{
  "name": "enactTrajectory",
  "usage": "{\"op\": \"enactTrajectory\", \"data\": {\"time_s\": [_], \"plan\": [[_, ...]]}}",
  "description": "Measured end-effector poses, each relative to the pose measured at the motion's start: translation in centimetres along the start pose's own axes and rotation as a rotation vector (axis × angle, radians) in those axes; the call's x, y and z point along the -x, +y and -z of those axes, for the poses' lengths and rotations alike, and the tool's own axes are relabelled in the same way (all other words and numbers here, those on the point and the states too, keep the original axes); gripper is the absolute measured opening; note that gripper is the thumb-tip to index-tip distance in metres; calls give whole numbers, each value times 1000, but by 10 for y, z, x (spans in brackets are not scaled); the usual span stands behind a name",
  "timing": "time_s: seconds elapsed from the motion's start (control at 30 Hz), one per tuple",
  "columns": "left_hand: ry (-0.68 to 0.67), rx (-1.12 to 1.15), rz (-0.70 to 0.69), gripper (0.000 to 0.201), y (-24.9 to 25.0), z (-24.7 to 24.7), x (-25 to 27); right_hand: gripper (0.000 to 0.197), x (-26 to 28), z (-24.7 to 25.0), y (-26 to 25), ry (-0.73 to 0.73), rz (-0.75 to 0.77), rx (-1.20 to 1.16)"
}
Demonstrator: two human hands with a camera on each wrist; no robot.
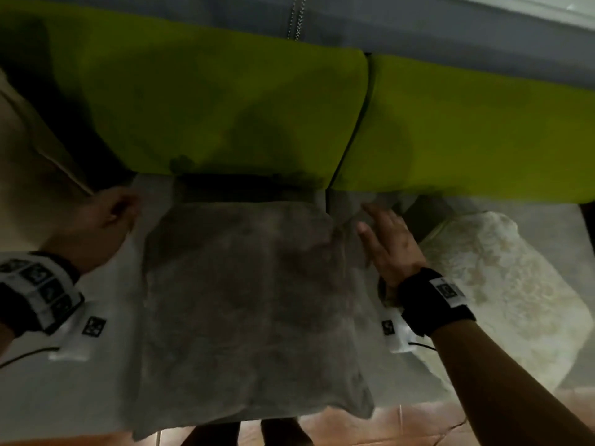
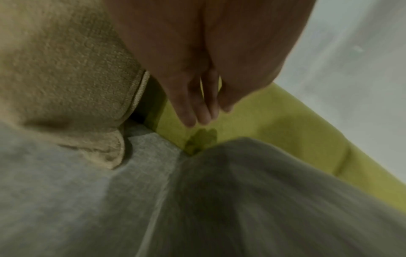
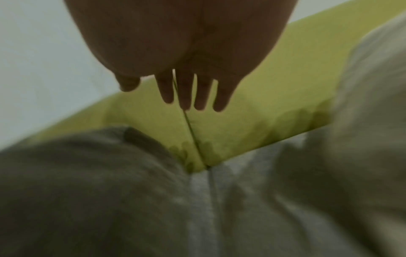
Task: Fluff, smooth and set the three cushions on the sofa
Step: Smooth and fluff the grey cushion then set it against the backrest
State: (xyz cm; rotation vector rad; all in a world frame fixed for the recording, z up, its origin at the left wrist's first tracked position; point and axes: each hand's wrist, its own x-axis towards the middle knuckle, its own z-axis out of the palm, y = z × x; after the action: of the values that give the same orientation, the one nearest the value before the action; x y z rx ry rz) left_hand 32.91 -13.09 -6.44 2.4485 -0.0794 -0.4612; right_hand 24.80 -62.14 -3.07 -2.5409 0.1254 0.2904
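Observation:
A grey-brown cushion [image 1: 251, 304] lies flat on the pale grey sofa seat [image 1: 80, 391], its far edge near the green backrest [image 1: 225, 101]. My left hand [image 1: 106, 220] hovers beside the cushion's far left corner with straight fingers [image 2: 193, 111] and holds nothing. My right hand [image 1: 383, 239] is flat by the cushion's right edge, its fingers [image 3: 189, 93] spread and straight. A beige textured cushion [image 1: 29, 162] leans at the far left. A cream patterned cushion [image 1: 502, 284] lies on the seat to the right.
Two green back cushions meet at a seam [image 1: 357, 130] behind the grey-brown cushion [image 3: 87, 191]. Above them runs the sofa's grey back [image 1: 418, 24]. Reddish floor tiles [image 1: 386, 426] show under the seat's front edge.

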Motion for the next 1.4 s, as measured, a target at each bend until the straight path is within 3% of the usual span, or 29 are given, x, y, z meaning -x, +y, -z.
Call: {"op": "enactTrajectory", "data": {"time_s": [0.07,0.17,0.23,0.33,0.47,0.57,0.7,0.8,0.87,0.93,1.0,1.1,1.17,1.27,1.33,1.4], "plan": [[-68,24,11,28,8,-5,-7,39,-10,-8,-3,29,76,-100],[-228,-15,70,17,37,-25,-7,21,-18,-23,-6,-219,-57,-150],[-305,-143,86,18,47,-32,-7,23,-24,-29,-6,-375,-142,-60],[-421,-198,122,25,44,-36,-8,35,-41,-30,-10,-523,-135,120],[-480,-230,181,29,43,-32,-13,40,-58,-22,-24,-615,-34,289],[-535,-180,195,45,41,-32,-10,39,-62,-15,-28,-648,5,274],[-623,19,200,43,32,-26,10,24,-60,-21,-14,-578,-10,-60],[-583,250,228,51,20,-19,27,19,-53,-21,-4,-451,-197,-627],[-523,398,234,41,31,-19,33,14,-50,-14,1,-364,-341,-899],[-474,524,209,27,47,-19,37,9,-47,-2,4,-340,-410,-1000],[-431,639,210,35,54,-19,39,13,-44,8,4,-351,-378,-1043],[-446,652,210,71,50,-15,39,24,-42,23,6,-391,-268,-830],[-472,572,248,76,43,-9,34,24,-48,31,13,-327,-181,-476],[-507,281,187,62,42,6,25,24,-57,42,22,-175,-68,6],[-494,28,79,42,56,15,20,23,-57,45,26,-111,-100,77],[-447,-71,43,36,65,22,17,24,-54,44,31,-72,-140,82]]}}
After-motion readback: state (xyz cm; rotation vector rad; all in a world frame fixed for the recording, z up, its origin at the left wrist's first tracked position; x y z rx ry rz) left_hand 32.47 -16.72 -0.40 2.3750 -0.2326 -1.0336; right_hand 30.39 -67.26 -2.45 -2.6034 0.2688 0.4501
